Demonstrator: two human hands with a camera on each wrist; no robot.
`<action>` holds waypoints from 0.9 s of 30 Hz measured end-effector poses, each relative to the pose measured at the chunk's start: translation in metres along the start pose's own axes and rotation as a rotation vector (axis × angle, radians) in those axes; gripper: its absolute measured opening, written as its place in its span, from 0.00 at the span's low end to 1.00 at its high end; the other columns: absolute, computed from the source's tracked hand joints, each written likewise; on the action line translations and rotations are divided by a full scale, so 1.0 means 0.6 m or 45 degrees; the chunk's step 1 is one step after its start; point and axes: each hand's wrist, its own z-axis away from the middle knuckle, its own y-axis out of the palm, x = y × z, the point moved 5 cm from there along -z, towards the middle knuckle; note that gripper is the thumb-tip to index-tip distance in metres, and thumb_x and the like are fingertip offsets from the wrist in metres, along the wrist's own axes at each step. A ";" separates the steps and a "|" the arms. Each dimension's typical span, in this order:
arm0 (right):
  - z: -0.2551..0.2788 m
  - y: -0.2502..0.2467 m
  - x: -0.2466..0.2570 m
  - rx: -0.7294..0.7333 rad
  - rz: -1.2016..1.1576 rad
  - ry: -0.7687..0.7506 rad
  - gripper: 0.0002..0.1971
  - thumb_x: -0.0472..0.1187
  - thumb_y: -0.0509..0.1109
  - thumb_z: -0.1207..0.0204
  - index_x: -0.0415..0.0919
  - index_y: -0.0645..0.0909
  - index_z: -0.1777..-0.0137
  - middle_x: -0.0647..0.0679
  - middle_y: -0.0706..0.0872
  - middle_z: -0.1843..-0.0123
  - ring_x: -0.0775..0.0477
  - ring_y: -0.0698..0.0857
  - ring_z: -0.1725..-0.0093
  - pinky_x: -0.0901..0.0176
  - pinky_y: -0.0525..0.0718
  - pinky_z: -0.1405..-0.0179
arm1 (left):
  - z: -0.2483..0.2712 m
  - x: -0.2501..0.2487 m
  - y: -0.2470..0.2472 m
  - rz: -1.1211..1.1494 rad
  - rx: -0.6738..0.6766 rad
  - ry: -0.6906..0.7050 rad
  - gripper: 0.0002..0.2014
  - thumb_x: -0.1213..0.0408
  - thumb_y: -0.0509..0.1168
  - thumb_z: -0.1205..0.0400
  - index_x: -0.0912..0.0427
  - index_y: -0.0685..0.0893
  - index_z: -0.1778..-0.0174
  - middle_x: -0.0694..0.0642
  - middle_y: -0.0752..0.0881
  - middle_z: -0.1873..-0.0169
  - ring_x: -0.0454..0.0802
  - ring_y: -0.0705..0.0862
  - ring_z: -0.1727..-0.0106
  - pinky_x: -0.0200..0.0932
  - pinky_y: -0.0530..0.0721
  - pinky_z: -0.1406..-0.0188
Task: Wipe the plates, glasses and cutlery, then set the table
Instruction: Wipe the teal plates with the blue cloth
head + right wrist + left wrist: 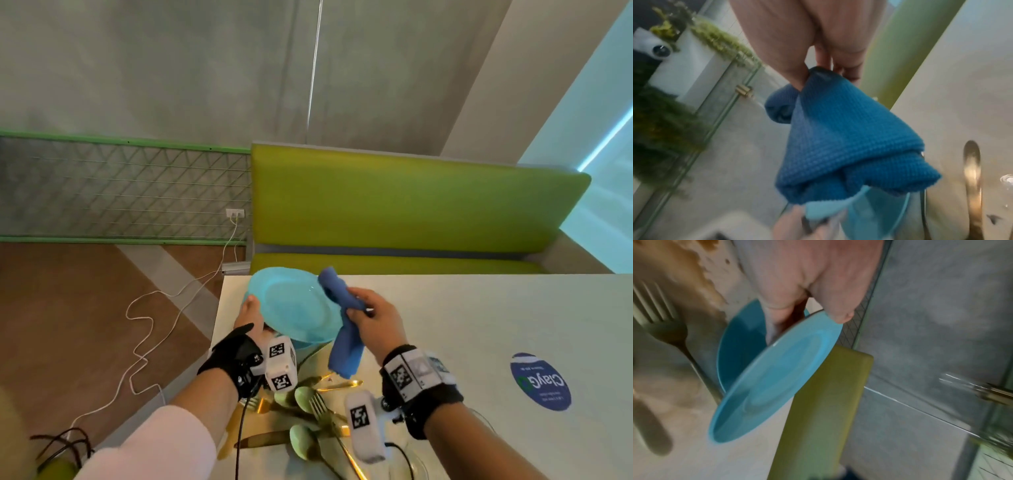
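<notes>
The left hand grips a light blue plate by its rim, thumb over the edge and fingers underneath, holding it tilted above the tabletop. Just to its right, the right hand is closed around a bunched blue cloth, which touches the plate's right edge and hangs below the fist. This looks like the plate-wiping step; the next move likely calls for pressing the cloth across the plate's face while the left hand steadies it. The plate looks smooth, glossy and unmarked. A second blue plate lies beneath, and cutlery is piled nearer the wrists.
</notes>
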 end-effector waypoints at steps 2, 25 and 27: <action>-0.003 -0.035 -0.018 -0.098 -0.089 0.077 0.18 0.26 0.67 0.27 0.48 0.82 0.43 0.49 0.86 0.49 0.45 0.83 0.51 0.51 0.82 0.44 | -0.014 0.011 -0.013 -0.006 -0.067 0.015 0.22 0.56 0.44 0.11 0.56 0.61 0.20 0.62 0.70 0.24 0.66 0.72 0.27 0.62 0.75 0.39; 0.070 -0.122 -0.147 -0.331 -0.835 0.557 0.12 0.32 0.64 0.21 0.39 0.78 0.38 0.43 0.86 0.50 0.43 0.84 0.50 0.49 0.84 0.48 | -0.113 0.050 -0.020 -0.565 -0.360 -0.090 0.45 0.50 0.70 0.24 0.67 0.53 0.20 0.66 0.63 0.23 0.63 0.65 0.23 0.50 0.66 0.26; 0.077 -0.127 -0.151 -0.342 -0.849 0.563 0.12 0.32 0.63 0.21 0.39 0.77 0.39 0.43 0.86 0.50 0.44 0.85 0.51 0.51 0.84 0.50 | -0.122 0.052 -0.023 -0.564 -0.330 -0.088 0.43 0.46 0.66 0.22 0.69 0.55 0.20 0.67 0.63 0.23 0.63 0.65 0.23 0.49 0.64 0.25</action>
